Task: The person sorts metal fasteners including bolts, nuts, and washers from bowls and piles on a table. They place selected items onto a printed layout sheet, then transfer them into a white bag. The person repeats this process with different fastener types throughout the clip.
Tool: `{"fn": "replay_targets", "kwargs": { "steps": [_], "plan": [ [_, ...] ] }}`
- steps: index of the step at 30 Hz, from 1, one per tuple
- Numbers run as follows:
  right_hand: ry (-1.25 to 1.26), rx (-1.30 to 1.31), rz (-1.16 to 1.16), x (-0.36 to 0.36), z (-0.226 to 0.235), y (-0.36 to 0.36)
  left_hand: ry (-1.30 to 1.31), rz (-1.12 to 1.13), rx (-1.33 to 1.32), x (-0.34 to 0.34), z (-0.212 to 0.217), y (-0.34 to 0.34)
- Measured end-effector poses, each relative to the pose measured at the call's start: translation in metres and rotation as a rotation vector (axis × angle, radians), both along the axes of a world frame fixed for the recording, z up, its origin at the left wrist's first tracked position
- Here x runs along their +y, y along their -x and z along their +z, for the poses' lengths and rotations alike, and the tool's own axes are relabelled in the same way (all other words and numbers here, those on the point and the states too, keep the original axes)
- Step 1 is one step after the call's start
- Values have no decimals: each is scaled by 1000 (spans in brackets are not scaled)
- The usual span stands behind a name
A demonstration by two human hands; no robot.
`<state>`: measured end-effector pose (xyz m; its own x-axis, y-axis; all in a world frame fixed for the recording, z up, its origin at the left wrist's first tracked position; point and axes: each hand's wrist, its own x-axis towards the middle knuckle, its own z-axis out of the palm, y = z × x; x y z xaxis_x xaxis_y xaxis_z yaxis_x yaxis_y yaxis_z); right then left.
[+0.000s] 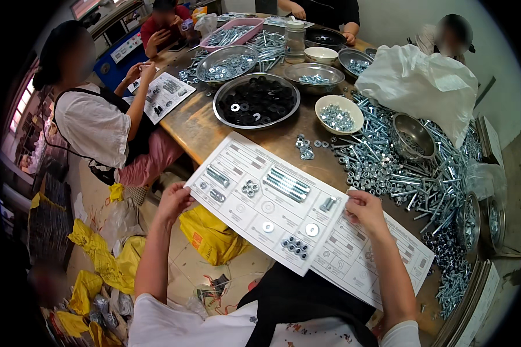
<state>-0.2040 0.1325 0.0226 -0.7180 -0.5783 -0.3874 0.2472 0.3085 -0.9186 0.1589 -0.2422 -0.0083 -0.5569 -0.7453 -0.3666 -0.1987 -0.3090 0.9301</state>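
My left hand (176, 203) pinches the left corner of a white printed card (237, 155), and my right hand (366, 213) has its fingers closed at the card's right edge. Tilted, the card spans the table's front edge and my lap. Fastened on it are long bolts (286, 184), shorter bolts (218, 175), small nuts (295, 247), a pale washer (311, 229) and a short bolt (328, 203) with a nut. Partly under its right side lies a second printed card (408, 253), without hardware on the part that shows.
A large bowl of black washers (256, 97) stands beyond the card. Loose bolts and nuts (388, 156) heap at the right, beside a metal bowl (414, 137) and a white plastic sack (419, 81). Yellow bags (208, 234) lie on the floor. Several co-workers sit around the table.
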Motion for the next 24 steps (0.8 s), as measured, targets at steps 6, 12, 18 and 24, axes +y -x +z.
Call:
{"fn": "replay_targets", "kwargs": {
  "steps": [6,12,18,24],
  "plan": [
    [20,-80,138,-64,7,-21,59,261,57,-56,10,13],
    [227,-230,187,-106,-28,-22,46,73,93,-127,1,23],
    [285,-4,313,-87,-6,-19,86,34,79,-175,-27,7],
    [-2,476,-31,77,16,11,755,55,65,-100,20,112]
  ]
}}
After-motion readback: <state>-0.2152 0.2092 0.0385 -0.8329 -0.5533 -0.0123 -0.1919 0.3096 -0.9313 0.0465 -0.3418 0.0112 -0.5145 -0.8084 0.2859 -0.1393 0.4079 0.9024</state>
